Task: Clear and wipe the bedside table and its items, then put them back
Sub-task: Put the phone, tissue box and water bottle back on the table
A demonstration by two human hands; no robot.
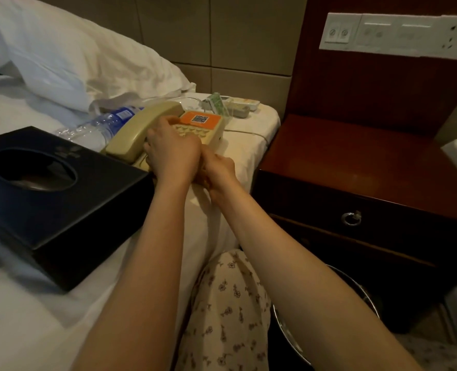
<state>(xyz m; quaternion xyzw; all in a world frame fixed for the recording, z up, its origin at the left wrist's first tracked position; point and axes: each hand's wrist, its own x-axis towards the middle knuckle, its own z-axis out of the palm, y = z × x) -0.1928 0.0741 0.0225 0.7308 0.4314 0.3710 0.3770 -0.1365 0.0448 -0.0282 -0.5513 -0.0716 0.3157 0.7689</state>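
The clearing looks done, or very nearly so; the desk, the dark wooden stand at the right of the frame, shows only bare top, and its things lie on the bed to the left; the black tissue box sits at the left edge, the water bottle lies on its side just behind it, and two remotes with a small green packet rest at the bed's far corner, upper centre; the telephone stands on the sheet at centre, its cord trailing right toward the desk; the left hand lies over it with fingers curled between handset and keypad, a grip closed on the telephone; the right hand is at the near edge of the base, touching the left, but its fingers are hidden, so I cannot tell whether its grip holds anything; no cloth shows anywhere in view, and whether the desk top has been wiped cannot be told; by my judgement the wiping of the items and all of the putting back remain.
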